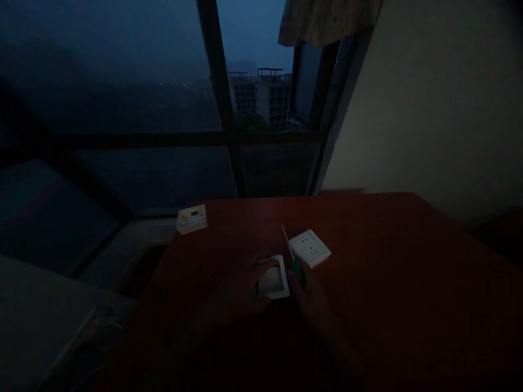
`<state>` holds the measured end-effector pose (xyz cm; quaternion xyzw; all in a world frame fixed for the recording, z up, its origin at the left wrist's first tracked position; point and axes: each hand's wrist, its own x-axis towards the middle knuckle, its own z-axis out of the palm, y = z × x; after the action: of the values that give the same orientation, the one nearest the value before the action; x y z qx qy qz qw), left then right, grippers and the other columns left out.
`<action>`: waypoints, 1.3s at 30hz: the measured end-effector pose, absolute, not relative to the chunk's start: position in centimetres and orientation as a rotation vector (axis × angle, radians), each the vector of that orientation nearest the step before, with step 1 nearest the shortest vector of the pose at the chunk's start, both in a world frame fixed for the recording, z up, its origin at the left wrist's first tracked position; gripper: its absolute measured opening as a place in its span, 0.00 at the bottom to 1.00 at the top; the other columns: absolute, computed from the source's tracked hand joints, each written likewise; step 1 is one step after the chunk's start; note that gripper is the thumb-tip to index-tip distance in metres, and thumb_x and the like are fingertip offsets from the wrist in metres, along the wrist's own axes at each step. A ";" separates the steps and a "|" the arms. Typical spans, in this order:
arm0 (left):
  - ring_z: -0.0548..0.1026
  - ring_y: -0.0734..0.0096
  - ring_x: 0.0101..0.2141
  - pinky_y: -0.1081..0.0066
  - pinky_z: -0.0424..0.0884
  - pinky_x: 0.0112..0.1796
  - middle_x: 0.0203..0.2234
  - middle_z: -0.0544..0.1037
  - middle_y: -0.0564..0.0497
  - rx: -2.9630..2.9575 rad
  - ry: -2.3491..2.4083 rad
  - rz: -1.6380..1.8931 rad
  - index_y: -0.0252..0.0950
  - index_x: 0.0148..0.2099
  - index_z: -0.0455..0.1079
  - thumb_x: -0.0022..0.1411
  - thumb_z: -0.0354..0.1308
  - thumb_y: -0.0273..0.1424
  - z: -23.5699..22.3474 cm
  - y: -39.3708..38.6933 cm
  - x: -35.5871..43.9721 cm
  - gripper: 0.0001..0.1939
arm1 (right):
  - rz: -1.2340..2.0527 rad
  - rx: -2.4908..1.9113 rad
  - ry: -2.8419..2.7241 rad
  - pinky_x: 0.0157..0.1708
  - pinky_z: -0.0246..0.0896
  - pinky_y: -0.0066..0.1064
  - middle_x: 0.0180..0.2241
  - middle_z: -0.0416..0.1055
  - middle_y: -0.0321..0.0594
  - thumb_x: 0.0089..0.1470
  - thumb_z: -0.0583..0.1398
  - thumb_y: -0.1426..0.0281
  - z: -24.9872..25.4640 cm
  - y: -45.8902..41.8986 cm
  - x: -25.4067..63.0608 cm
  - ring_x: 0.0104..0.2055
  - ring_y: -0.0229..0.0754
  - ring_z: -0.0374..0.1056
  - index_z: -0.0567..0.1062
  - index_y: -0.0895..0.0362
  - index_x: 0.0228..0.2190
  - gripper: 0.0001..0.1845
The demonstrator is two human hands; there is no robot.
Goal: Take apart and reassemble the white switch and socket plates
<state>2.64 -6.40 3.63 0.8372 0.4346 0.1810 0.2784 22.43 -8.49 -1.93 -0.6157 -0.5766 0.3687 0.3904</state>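
The scene is very dark. My left hand (241,288) grips a white square frame (273,280) lying on the reddish table (388,261), fingers curled over its left and top edges. My right hand (308,296) is closed round the green handle of a screwdriver (291,255), whose thin shaft points up and away beside the frame's right edge. Just right of the shaft lies a white wall socket plate (309,247), flat on the table, apart from both hands.
A white back box (192,219) sits at the table's far left corner. Behind the table is a large dark window (163,109) with a distant building. A pale wall (429,109) stands at right, and a low ledge (122,245) at left.
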 end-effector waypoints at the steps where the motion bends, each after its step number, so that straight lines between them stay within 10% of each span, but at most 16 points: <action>1: 0.58 0.51 0.59 0.54 0.56 0.58 0.61 0.59 0.48 2.240 1.167 0.502 0.47 0.61 0.60 0.46 0.64 0.28 3.4 -6.5 2.7 0.39 | 0.936 -1.568 -1.472 0.38 0.64 0.34 0.39 0.74 0.45 0.57 0.51 0.58 -1.9 -8.5 22.4 0.39 0.46 0.70 0.69 0.58 0.43 0.19; 39: 0.63 0.50 0.55 0.56 0.60 0.54 0.56 0.62 0.44 2.349 1.304 0.212 0.41 0.63 0.53 0.43 0.68 0.34 1.5 -5.8 4.6 0.46 | 0.898 -1.588 -1.602 0.31 0.60 0.30 0.31 0.73 0.42 0.55 0.53 0.63 -2.0 -8.4 22.4 0.32 0.44 0.69 0.70 0.57 0.38 0.13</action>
<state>4.57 -5.82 1.51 0.8500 0.4717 0.0769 0.2216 22.37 -8.35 -2.00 -0.6128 -0.6183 0.3467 0.3493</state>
